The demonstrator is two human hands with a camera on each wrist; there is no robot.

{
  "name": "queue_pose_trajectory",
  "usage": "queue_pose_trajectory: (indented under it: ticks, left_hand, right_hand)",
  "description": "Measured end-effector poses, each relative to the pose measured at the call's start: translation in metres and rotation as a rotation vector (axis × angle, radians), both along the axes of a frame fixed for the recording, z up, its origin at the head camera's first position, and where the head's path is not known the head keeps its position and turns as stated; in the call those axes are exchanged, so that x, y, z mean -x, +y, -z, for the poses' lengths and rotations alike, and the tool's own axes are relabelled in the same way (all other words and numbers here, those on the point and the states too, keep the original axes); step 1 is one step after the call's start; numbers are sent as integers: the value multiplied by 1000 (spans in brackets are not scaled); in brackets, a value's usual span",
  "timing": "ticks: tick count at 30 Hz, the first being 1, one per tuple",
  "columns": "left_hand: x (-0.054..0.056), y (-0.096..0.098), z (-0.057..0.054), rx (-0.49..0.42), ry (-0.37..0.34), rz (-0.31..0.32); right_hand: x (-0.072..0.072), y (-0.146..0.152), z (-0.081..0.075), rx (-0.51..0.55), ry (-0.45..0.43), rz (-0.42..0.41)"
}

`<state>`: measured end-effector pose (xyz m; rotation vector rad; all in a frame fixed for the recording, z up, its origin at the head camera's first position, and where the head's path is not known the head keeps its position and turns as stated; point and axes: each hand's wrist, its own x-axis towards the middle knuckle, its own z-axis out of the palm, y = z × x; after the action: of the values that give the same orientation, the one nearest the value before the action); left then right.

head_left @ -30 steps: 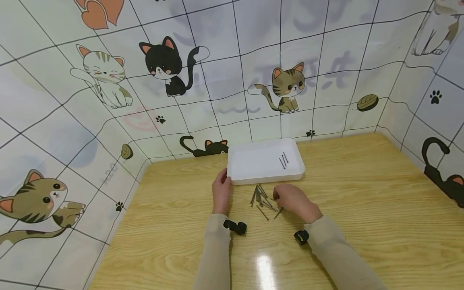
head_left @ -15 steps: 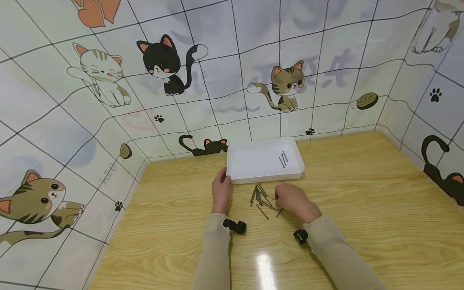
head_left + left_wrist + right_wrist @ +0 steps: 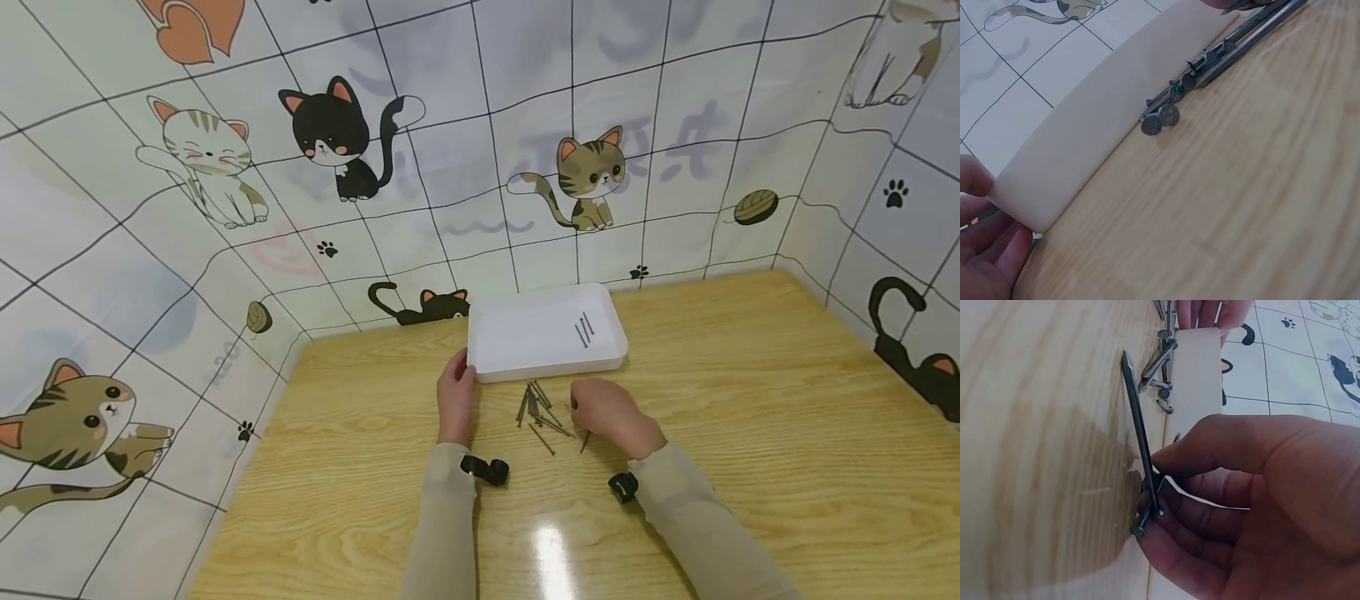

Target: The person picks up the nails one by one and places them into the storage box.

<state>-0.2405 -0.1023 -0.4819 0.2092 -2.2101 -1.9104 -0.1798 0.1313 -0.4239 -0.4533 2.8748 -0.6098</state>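
Note:
At the left front corner of a white plastic tray, my left hand holds the tray's end, fingers and thumb around the corner in the left wrist view. My right hand is low over the table, right of a loose pile of nails. In the right wrist view, its thumb and fingers pinch dark steel nails. One long nail sticks out with its point away from the palm, and a second nail's head shows beside it. The fingertips partly hide both.
Inside the tray, on its right side, lie several nails roughly side by side. A single nail lies in front of the pile on the wood-grain table. A cat-print sheet covers the walls behind and beside the table.
The nail end below my right hand has swung rightward and stands steeper in the head view. The right hand has shifted very slightly right; left hand, tray and pile stay put.

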Motion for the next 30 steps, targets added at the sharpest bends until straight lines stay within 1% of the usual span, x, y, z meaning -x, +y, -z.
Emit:
queue_pose_trajectory:
  ticks: [2,5,8,11,15,19,22,27,30]
  left_hand:
    - [0,0,-1,-3,10,4]
    - [0,1,-2,-10,10,5]
    - [-2,2,-1,-12,-4,4]
    - [-3,2,-1,-11,-13,4]
    - [-4,2,-1,-8,-6,8]
    - [-3,1,-1,-13,3,11]
    - [-2,1,-2,-14,-3,10]
    - [-3,0,-2,-17,-11,17]
    - [-4,0,-3,-34,-6,37]
  right_hand:
    - [1,0,-1,8,6,6]
    - [2,1,-1,21,41,7]
    - [3,0,1,23,79,1]
    - [4,0,3,36,90,2]
    - [5,1,3,80,107,8]
    - [7,3,1,133,143,-5]
    - [8,5,-1,150,164,-16]
    - [12,7,1,146,183,-22]
    - [14,9,5,158,174,-12]
